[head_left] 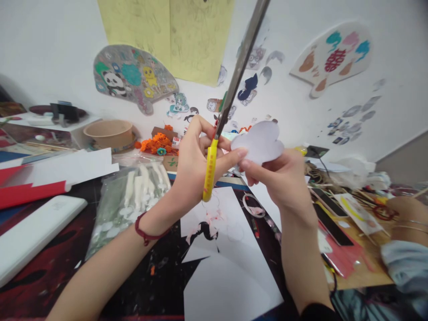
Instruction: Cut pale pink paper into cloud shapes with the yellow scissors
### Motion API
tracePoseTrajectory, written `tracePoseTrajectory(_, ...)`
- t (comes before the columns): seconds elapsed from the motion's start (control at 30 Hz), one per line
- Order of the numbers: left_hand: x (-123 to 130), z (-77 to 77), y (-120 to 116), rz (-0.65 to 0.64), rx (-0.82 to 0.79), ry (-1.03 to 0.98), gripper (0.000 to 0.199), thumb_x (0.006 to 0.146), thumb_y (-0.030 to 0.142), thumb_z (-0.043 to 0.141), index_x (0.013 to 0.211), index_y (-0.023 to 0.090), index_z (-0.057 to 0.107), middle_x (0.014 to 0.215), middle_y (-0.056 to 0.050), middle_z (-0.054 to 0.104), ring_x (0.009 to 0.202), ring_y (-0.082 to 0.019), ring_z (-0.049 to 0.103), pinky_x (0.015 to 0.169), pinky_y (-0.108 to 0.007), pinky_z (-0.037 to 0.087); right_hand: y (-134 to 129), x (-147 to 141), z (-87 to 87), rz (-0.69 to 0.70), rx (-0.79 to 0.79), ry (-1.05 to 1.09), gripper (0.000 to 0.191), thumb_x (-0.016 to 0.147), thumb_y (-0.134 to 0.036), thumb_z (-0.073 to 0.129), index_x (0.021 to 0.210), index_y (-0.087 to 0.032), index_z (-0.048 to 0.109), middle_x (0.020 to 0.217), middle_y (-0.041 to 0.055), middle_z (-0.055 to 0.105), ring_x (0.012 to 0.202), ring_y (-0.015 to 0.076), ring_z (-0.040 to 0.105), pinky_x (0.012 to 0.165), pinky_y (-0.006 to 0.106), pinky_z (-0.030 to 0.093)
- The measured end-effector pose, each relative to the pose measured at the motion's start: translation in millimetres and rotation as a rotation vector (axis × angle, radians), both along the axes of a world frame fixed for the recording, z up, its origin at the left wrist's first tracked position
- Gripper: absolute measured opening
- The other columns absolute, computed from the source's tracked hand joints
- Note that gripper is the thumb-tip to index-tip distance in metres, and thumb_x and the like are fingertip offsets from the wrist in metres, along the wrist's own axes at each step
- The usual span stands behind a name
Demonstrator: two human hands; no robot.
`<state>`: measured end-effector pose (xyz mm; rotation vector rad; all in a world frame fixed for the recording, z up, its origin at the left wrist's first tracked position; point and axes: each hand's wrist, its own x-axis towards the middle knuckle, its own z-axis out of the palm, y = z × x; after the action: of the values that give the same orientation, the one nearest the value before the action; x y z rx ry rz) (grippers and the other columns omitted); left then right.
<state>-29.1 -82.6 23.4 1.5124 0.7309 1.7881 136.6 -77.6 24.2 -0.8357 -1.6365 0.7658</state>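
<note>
A white paper cutout with rounded lobes is pinched between both hands, above the table. My left hand is closed, its thumb on the cutout's left edge, and scissors with a yellow handle hang from its fingers with the metal blades pointing up. My right hand is closed on the cutout's lower right edge, thumb on top. Below the hands lie white paper sheets, the farther one with cut-out gaps and faint pink marks.
To the left are a plastic bag of pale pieces, a white box, red and white sheets and a round tan container. Orange items lie by the wall. At right, a person's arm rests near phones.
</note>
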Motion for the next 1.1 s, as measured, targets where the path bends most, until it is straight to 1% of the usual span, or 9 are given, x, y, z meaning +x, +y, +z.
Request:
tracePoseTrajectory(0.2,0,-0.8,1,-0.007,-0.006,-0.023,0.049,0.063,0.032,0.091,0.085,0.023,0.048,0.069,0.007,0.053,0.057,-0.007,0.053,0.052,-0.025,0.046,-3,-2,-0.2,-0.006,0.001,-0.029,0.028,0.072,-0.032,0.083,0.06,-0.018,0.062,0.051,-0.0045,0.051,0.05,0.0074,0.043,0.045,0.025,0.032)
tracePoseTrajectory(0.33,0,-0.5,0,-0.01,-0.02,-0.009,0.05,0.063,0.032,0.091,0.086,0.024,0.047,0.071,0.006,0.056,0.058,-0.008,0.053,0.053,-0.026,0.048,-4,-4,1.3,0.035,-0.037,-0.022,0.023,0.07,-0.026,0.083,0.064,-0.018,0.063,0.057,-0.004,0.054,0.054,0.0077,0.047,0.046,0.024,0.036)
tracePoseTrajectory(0.43,0,-0.3,-1,0.005,-0.015,0.002,0.049,0.065,0.034,0.09,0.087,0.024,0.048,0.07,0.006,0.055,0.058,-0.009,0.054,0.053,-0.027,0.047,-4,-6,1.9,0.076,-0.051,-0.043,0.02,0.072,-0.024,0.082,0.067,-0.018,0.063,0.058,-0.0042,0.055,0.053,0.008,0.049,0.045,0.023,0.038)
tracePoseTrajectory(0.53,0,-1.3,2,0.013,0.016,0.001,0.049,0.067,0.039,0.089,0.087,0.023,0.047,0.069,0.006,0.052,0.059,-0.009,0.055,0.053,-0.025,0.046,-5,-6,2.8,0.093,-0.053,-0.092,0.018,0.073,-0.023,0.081,0.07,-0.017,0.064,0.057,-0.0046,0.056,0.052,0.0074,0.049,0.045,0.022,0.038)
tracePoseTrajectory(0.63,0,-3.9,7,-0.002,0.075,-0.02,0.05,0.065,0.039,0.09,0.086,0.023,0.047,0.068,0.007,0.051,0.056,-0.007,0.054,0.05,-0.024,0.045,-5,-3,4.1,0.11,-0.086,-0.113,0.02,0.069,-0.021,0.084,0.07,-0.018,0.064,0.058,-0.0059,0.056,0.052,0.0065,0.049,0.046,0.022,0.039)
tracePoseTrajectory(0.73,0,-6.6,11,-0.01,0.138,-0.042,0.052,0.062,0.039,0.092,0.085,0.023,0.048,0.066,0.007,0.051,0.052,-0.006,0.051,0.046,-0.023,0.043,-2,4,4.5,0.069,-0.053,-0.079,0.021,0.069,-0.024,0.085,0.068,-0.019,0.065,0.058,-0.0054,0.056,0.053,0.0068,0.05,0.047,0.022,0.039)
tracePoseTrajectory(0.87,0,-7.2,12,0.01,0.145,-0.032,0.05,0.062,0.036,0.091,0.085,0.022,0.049,0.067,0.007,0.054,0.052,-0.007,0.053,0.045,-0.023,0.044,2,9,3.7,0.007,0.039,-0.026,0.02,0.072,-0.031,0.084,0.067,-0.019,0.068,0.055,-0.0046,0.055,0.049,0.0069,0.048,0.044,0.024,0.036)
tracePoseTrajectory(1.0,2,-7.3,10,-0.004,0.155,-0.008,0.048,0.063,0.027,0.091,0.083,0.023,0.048,0.067,0.007,0.057,0.053,-0.007,0.054,0.045,-0.025,0.044,1,7,3.0,-0.013,0.048,-0.029,0.022,0.072,-0.031,0.084,0.066,-0.019,0.067,0.057,-0.0034,0.058,0.05,0.0077,0.05,0.044,0.024,0.037)
tracePoseTrajectory(1.1,3,-8.8,10,0.005,0.167,-0.051,0.048,0.065,0.027,0.09,0.083,0.023,0.046,0.072,0.006,0.062,0.055,-0.009,0.056,0.048,-0.027,0.045,0,7,2.9,-0.046,0.06,-0.055,0.025,0.073,-0.03,0.083,0.062,-0.019,0.064,0.054,-0.0034,0.056,0.05,0.0078,0.048,0.044,0.024,0.034)
